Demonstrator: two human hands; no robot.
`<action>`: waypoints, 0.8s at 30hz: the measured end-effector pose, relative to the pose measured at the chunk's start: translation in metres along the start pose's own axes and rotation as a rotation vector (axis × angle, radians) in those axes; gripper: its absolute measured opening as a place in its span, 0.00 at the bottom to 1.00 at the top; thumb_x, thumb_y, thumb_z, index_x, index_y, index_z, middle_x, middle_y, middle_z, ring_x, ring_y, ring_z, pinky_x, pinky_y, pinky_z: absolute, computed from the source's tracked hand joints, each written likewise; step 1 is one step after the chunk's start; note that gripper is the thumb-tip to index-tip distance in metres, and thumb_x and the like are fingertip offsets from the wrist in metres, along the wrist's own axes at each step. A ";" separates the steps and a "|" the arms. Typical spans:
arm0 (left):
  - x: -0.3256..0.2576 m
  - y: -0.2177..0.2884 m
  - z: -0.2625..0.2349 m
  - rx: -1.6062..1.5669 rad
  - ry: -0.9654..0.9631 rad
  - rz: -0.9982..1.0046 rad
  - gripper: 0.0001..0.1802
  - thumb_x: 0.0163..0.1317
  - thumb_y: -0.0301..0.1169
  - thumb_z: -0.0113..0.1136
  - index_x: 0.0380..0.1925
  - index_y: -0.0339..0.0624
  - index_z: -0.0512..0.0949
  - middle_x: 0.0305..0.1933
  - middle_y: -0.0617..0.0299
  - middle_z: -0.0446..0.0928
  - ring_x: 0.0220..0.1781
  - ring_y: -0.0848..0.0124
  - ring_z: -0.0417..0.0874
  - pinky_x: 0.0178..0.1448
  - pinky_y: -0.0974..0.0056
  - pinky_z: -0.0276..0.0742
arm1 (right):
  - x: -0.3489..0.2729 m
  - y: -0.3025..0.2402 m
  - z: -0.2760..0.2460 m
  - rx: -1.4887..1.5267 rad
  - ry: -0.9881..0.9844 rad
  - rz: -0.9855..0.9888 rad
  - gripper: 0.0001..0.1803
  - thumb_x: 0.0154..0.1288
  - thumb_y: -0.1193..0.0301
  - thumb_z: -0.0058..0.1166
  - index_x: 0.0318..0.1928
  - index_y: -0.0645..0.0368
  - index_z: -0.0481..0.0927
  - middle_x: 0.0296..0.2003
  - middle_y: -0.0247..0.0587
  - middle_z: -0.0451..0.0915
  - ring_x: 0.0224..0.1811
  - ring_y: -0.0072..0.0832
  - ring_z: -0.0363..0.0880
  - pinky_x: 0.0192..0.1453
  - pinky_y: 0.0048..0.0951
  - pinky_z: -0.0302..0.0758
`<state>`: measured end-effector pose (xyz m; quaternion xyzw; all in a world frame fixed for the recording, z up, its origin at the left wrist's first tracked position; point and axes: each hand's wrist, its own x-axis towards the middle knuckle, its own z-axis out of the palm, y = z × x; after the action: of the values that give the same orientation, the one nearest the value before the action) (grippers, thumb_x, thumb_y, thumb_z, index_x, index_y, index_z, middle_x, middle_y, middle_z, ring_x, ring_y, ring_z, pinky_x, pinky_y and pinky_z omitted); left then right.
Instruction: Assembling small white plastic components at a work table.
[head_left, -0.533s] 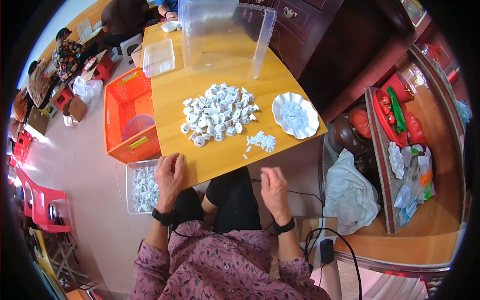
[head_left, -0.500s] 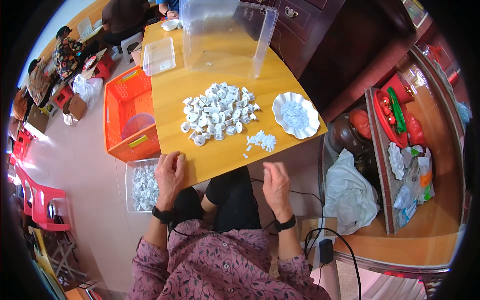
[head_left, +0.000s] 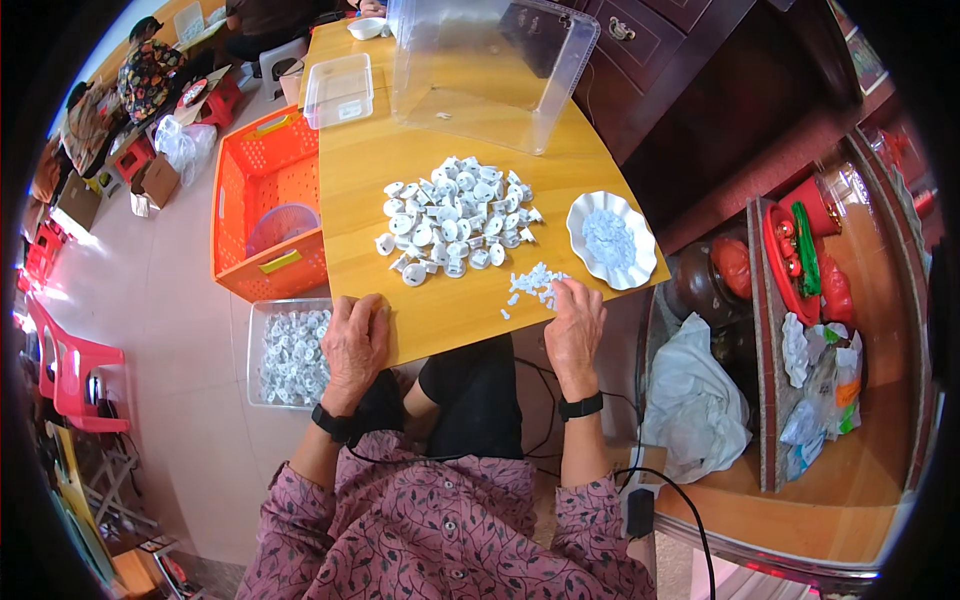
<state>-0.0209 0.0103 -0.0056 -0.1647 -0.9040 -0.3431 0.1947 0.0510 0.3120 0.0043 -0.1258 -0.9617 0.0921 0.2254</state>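
Note:
My left hand (head_left: 356, 345) rests at the near left edge of the table with its fingers curled; whatever it may hold is hidden. My right hand (head_left: 575, 330) reaches over the near edge, thumb and fingers drawn together at the right side of a small scatter of white plastic pieces (head_left: 534, 281). What lies between those fingertips is too small to make out. Beyond both hands spreads a heap of white round plastic parts with prongs (head_left: 455, 215). Right of it, a scalloped white dish (head_left: 641, 262) holds many small pale bluish pieces.
A large clear plastic bin (head_left: 480, 125) and a shallow clear tray (head_left: 340, 92) sit farther back on the wooden table (head_left: 350, 200). Left of it stand an orange crate (head_left: 230, 240) and a clear box of parts (head_left: 257, 390). Cables hang beside my legs. A cluttered shelf (head_left: 850, 480) is at right.
My right hand has moved forward and right, from in front of the table to the small white pieces. My left hand stays at the table edge. The whole view has shifted slightly.

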 end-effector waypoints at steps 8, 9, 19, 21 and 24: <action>0.001 0.001 -0.001 -0.029 0.024 0.010 0.10 0.61 0.25 0.63 0.43 0.42 0.81 0.39 0.51 0.76 0.38 0.52 0.83 0.39 0.55 0.78 | 0.010 -0.005 0.005 0.010 -0.024 -0.109 0.23 0.59 0.79 0.53 0.56 0.55 0.81 0.58 0.36 0.77 0.60 0.39 0.70 0.62 0.44 0.65; 0.001 0.001 -0.001 -0.031 0.027 0.006 0.10 0.61 0.25 0.63 0.43 0.42 0.81 0.39 0.51 0.76 0.38 0.52 0.83 0.39 0.55 0.78 | 0.010 -0.006 0.004 0.019 -0.048 -0.116 0.22 0.60 0.79 0.52 0.55 0.55 0.82 0.57 0.35 0.78 0.60 0.39 0.71 0.63 0.44 0.65; 0.003 0.005 -0.003 -0.051 0.058 0.021 0.09 0.61 0.27 0.65 0.41 0.43 0.82 0.35 0.53 0.75 0.36 0.54 0.81 0.38 0.55 0.77 | 0.020 -0.007 -0.008 0.038 0.018 -0.186 0.17 0.60 0.78 0.53 0.50 0.55 0.84 0.52 0.35 0.80 0.57 0.39 0.73 0.63 0.42 0.66; 0.003 0.005 -0.005 -0.050 0.046 0.008 0.09 0.61 0.27 0.65 0.41 0.43 0.82 0.35 0.53 0.75 0.36 0.54 0.81 0.38 0.55 0.77 | 0.027 0.003 -0.016 0.008 0.074 -0.101 0.15 0.62 0.78 0.53 0.48 0.56 0.84 0.47 0.38 0.81 0.53 0.41 0.75 0.61 0.42 0.69; 0.003 0.005 -0.007 -0.058 0.052 0.005 0.09 0.61 0.27 0.65 0.41 0.43 0.81 0.35 0.54 0.75 0.36 0.54 0.81 0.38 0.55 0.77 | 0.046 0.026 -0.033 -0.134 -0.023 0.050 0.14 0.62 0.77 0.55 0.49 0.57 0.84 0.46 0.43 0.81 0.51 0.44 0.77 0.58 0.43 0.71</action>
<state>-0.0197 0.0098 0.0032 -0.1636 -0.8878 -0.3730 0.2143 0.0310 0.3539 0.0465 -0.1633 -0.9649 0.0346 0.2028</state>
